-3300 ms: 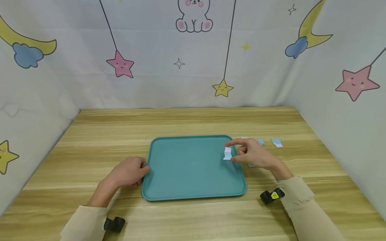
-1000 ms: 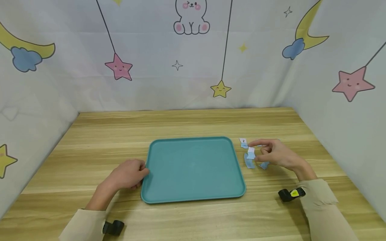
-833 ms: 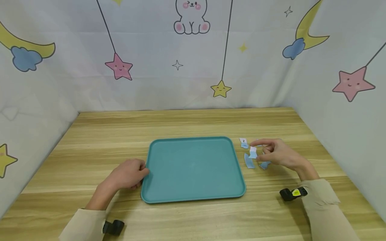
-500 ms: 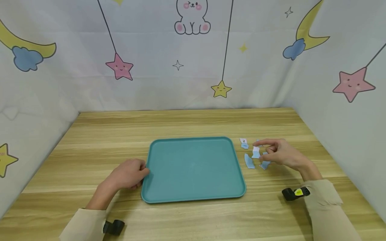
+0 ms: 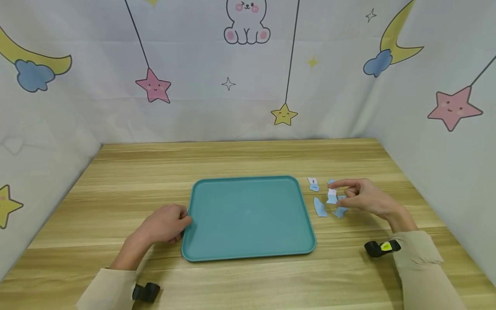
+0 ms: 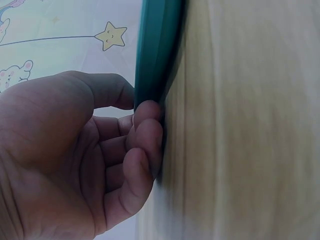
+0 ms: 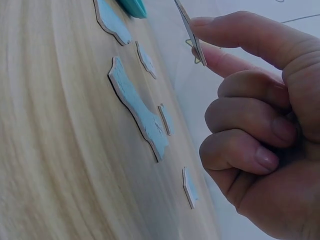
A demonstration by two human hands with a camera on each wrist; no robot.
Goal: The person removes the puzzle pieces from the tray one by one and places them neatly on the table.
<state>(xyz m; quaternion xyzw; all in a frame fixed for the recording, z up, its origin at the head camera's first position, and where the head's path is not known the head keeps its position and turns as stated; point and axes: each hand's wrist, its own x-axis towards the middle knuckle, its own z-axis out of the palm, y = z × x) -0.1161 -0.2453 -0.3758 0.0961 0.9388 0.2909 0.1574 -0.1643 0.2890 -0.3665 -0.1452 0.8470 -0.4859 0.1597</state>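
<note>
My right hand [image 5: 366, 198] pinches a small white-and-blue puzzle piece [image 5: 332, 196] between thumb and index finger. The right wrist view shows this piece edge-on, held above the table, with the other fingers curled in. Loose blue puzzle pieces [image 7: 137, 110] lie below it on the wood, some partly hidden by the hand in the head view. At the left edge of a teal tray [image 5: 248, 219], my left hand [image 5: 164, 224] holds the rim. Its thumb lies against the tray wall [image 6: 155, 45] and its fingers curl at the edge in the left wrist view.
Between tray and right hand lie a white-and-blue piece [image 5: 313, 184] and a curved blue piece [image 5: 320, 207]. Another blue piece [image 5: 340, 212] is under the thumb. A printed curtain [image 5: 193, 116] hangs behind the wooden table [image 5: 248, 284] and along both sides.
The right hand has carried the puzzle piece from above the tray's right side rightward over the loose pieces, drifting slightly further right in the last second. The left hand stays at the tray edge.
</note>
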